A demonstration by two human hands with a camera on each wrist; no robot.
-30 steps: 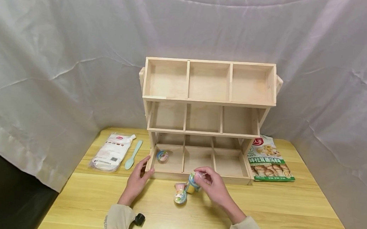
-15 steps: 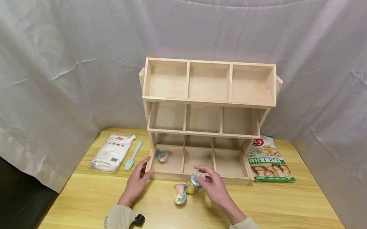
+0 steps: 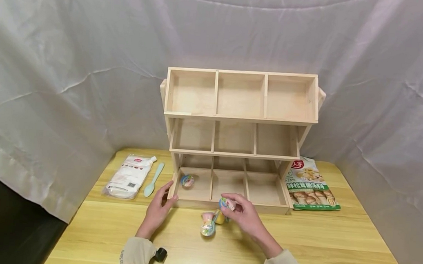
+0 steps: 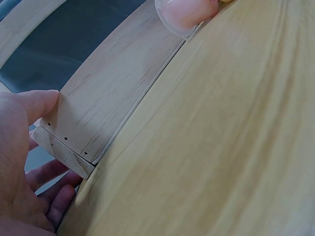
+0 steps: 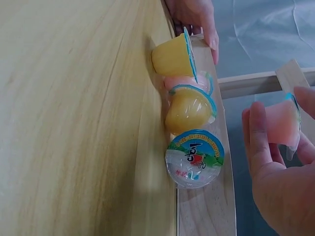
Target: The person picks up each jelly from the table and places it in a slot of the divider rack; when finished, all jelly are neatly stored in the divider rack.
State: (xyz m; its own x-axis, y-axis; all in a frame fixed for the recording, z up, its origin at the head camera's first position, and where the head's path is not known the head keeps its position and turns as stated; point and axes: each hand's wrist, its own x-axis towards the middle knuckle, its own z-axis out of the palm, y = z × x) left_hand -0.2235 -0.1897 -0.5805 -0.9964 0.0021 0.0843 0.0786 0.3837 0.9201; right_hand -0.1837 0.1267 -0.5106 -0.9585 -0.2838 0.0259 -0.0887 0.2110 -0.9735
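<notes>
The right hand [image 3: 240,211] has thumb and fingers closed round a pink jelly cup [image 5: 281,122], raised by the front board of the wooden rack [image 3: 228,154], at the lowest tier's middle compartment; whether the cup is past the board I cannot tell. At nine o'clock from it, the left hand [image 3: 157,207] grips the rack's near left corner, thumb on the board, fingers bent round its end. From the held cup, the loose jelly cups [image 5: 189,110] lie at seven o'clock on the surface [image 3: 317,245], just beside the board, and another jelly cup [image 3: 187,181] sits at ten o'clock in the lower left compartment. The likeliest trouble is a slip: the cup looks smooth and tapered, and a light fingertip hold could let it drop among the others. Squeezed too hard, its thin wall might dent or the lid strain. Carried too low, it could catch the board's edge, or the wrist could brush the cluster and set the leaning ones rolling. A hard pull by the left hand could also shift the rack, spoiling the aim
</notes>
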